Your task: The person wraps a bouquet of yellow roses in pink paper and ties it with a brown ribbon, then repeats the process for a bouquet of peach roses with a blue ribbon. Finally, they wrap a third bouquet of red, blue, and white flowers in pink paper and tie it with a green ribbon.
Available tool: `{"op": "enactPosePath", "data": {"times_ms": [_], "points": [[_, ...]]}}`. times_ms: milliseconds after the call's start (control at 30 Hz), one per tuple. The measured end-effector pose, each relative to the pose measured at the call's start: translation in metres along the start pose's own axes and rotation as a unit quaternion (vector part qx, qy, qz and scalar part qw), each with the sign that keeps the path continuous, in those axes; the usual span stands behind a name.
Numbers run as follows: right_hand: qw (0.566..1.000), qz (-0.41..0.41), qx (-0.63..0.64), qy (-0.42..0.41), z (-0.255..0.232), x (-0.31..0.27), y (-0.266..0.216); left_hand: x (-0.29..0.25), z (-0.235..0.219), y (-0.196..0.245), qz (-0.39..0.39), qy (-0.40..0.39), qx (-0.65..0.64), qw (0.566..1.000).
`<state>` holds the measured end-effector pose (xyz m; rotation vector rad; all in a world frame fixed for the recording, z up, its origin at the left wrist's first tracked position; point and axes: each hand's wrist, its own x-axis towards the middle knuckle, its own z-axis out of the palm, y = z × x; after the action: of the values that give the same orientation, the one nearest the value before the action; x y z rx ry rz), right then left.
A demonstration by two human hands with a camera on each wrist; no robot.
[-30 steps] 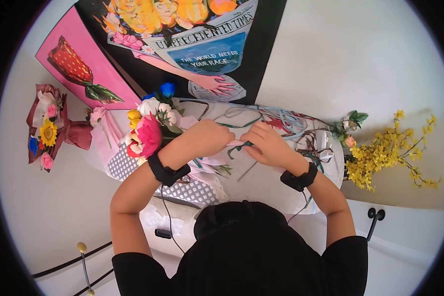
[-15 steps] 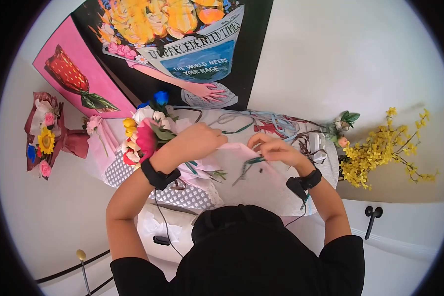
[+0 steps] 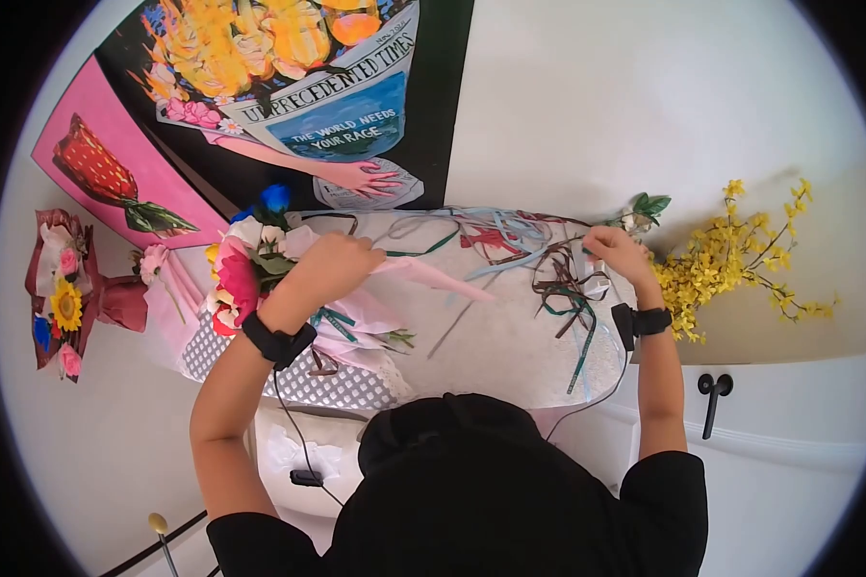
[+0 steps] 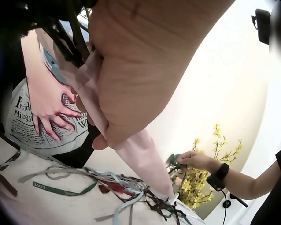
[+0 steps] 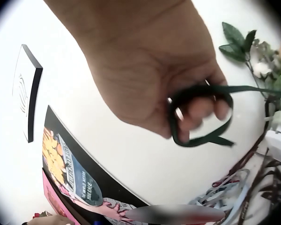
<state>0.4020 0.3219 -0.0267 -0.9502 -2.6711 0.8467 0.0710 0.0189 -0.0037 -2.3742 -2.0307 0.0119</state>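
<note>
In the head view, my left hand [image 3: 335, 271] grips the wrapped stems of a bouquet, its pink and white flowers [image 3: 236, 269] at the left. Pink wrapping paper [image 4: 147, 161] passes through that hand and tapers off to the right, and green stems [image 4: 70, 44] show above it. My right hand [image 3: 623, 255] is raised at the table's right end, apart from the bouquet. Its fingers pinch a dark green ribbon [image 5: 210, 88], which loops round the fingertips and trails to the right.
Tangled ribbons [image 3: 520, 236] lie along the table's back, with dark ones [image 3: 568, 284] at the right. A pink-wrapped bundle with a green bow [image 3: 337, 322] lies below my left hand. Yellow blossoms [image 3: 712, 279] stand at the right; a painting [image 3: 433, 115] leans behind.
My right hand has let go of the pink paper's end and moved right and up, taking the green ribbon away. My left hand still grips the bouquet; the head view has shifted.
</note>
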Motion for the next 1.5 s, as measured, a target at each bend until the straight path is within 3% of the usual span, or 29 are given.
{"op": "enactPosePath", "data": {"times_ms": [33, 67, 100, 133, 200, 233, 267, 300, 333, 400, 500, 600, 767, 833, 900, 967, 1067, 1133, 1167, 1200, 1233, 1267, 1400, 1467, 1500], "points": [[0.969, 0.04, 0.231, -0.082, 0.002, 0.0, -0.004, 0.005, 0.001, 0.002, 0.002, 0.001, 0.0, 1.0], [0.877, 0.077, 0.447, -0.159, 0.002, -0.001, -0.009, 0.01, 0.001, 0.005, 0.023, 0.008, -0.016, 1.0], [0.924, 0.035, 0.325, -0.2, -0.002, 0.0, -0.014, 0.016, 0.002, 0.009, 0.042, 0.016, -0.031, 0.999], [0.924, 0.035, 0.325, -0.199, 0.005, 0.002, -0.019, 0.022, 0.0, 0.015, 0.042, 0.016, -0.031, 0.998], [0.926, -0.04, 0.331, -0.179, 0.021, 0.006, -0.028, 0.037, -0.005, 0.031, 0.07, -0.024, -0.043, 0.996], [0.89, -0.045, 0.421, -0.171, 0.029, 0.005, -0.04, 0.044, -0.005, 0.038, 0.068, -0.021, -0.04, 0.997], [0.89, -0.049, 0.42, -0.171, 0.037, 0.004, -0.053, 0.05, -0.003, 0.046, 0.099, 0.029, -0.067, 0.992], [0.879, -0.027, 0.46, -0.121, 0.045, 0.003, -0.066, 0.056, -0.002, 0.052, 0.131, 0.078, -0.095, 0.984], [0.864, -0.005, 0.499, -0.07, 0.05, 0.002, -0.076, 0.063, -0.005, 0.058, 0.129, 0.078, -0.092, 0.984], [0.856, -0.055, 0.507, -0.082, 0.058, 0.006, -0.084, 0.073, -0.013, 0.066, 0.112, 0.05, -0.166, 0.979], [0.869, -0.156, 0.442, -0.16, 0.067, 0.01, -0.099, 0.081, -0.023, 0.069, 0.112, 0.075, -0.191, 0.972], [0.896, -0.157, 0.394, -0.132, 0.079, 0.018, -0.098, 0.086, -0.01, 0.064, 0.128, 0.106, -0.19, 0.967], [0.872, -0.095, 0.462, -0.132, 0.059, 0.023, -0.107, 0.075, 0.011, 0.051, 0.105, 0.045, -0.169, 0.979], [0.756, -0.09, 0.637, -0.12, 0.042, 0.022, -0.115, 0.067, 0.019, 0.044, 0.092, 0.036, -0.161, 0.982], [0.657, -0.006, 0.753, -0.041, 0.032, 0.024, -0.098, 0.059, 0.031, 0.035, 0.092, 0.014, -0.113, 0.989], [0.573, -0.08, 0.799, -0.163, 0.011, 0.024, -0.071, 0.05, 0.036, 0.03, 0.078, 0.027, -0.129, 0.988], [0.612, -0.025, 0.769, -0.182, -0.011, 0.017, -0.051, 0.045, 0.038, 0.022, 0.063, 0.048, -0.112, 0.99], [0.842, 0.052, 0.529, -0.093, -0.019, 0.007, -0.025, 0.047, 0.038, 0.017, 0.062, 0.058, -0.081, 0.993], [0.843, 0.052, 0.528, -0.095, -0.01, 0.004, -0.017, 0.051, 0.039, 0.017, 0.074, 0.055, -0.061, 0.994], [0.94, 0.085, 0.318, -0.088, 0.004, 0.001, -0.006, 0.053, 0.039, 0.018, 0.086, 0.053, -0.041, 0.994], [0.987, 0.113, 0.09, -0.074, 0.015, -0.003, 0.002, 0.056, 0.04, 0.02, 0.083, 0.055, -0.04, 0.994], [0.987, 0.11, 0.088, -0.075, 0.023, -0.008, 0.003, 0.06, 0.041, 0.024, 0.11, 0.058, -0.019, 0.992], [0.987, -0.142, -0.041, -0.061, 0.065, -0.02, -0.017, 0.082, 0.043, 0.046, 0.183, 0.093, 0.055, 0.977], [0.956, -0.154, 0.185, -0.166, 0.086, -0.036, -0.082, 0.098, 0.055, 0.065, 0.17, 0.111, 0.077, 0.976], [0.956, -0.155, 0.186, -0.167, 0.102, -0.035, -0.083, 0.102, 0.059, 0.07, 0.161, 0.133, 0.094, 0.973]]}}
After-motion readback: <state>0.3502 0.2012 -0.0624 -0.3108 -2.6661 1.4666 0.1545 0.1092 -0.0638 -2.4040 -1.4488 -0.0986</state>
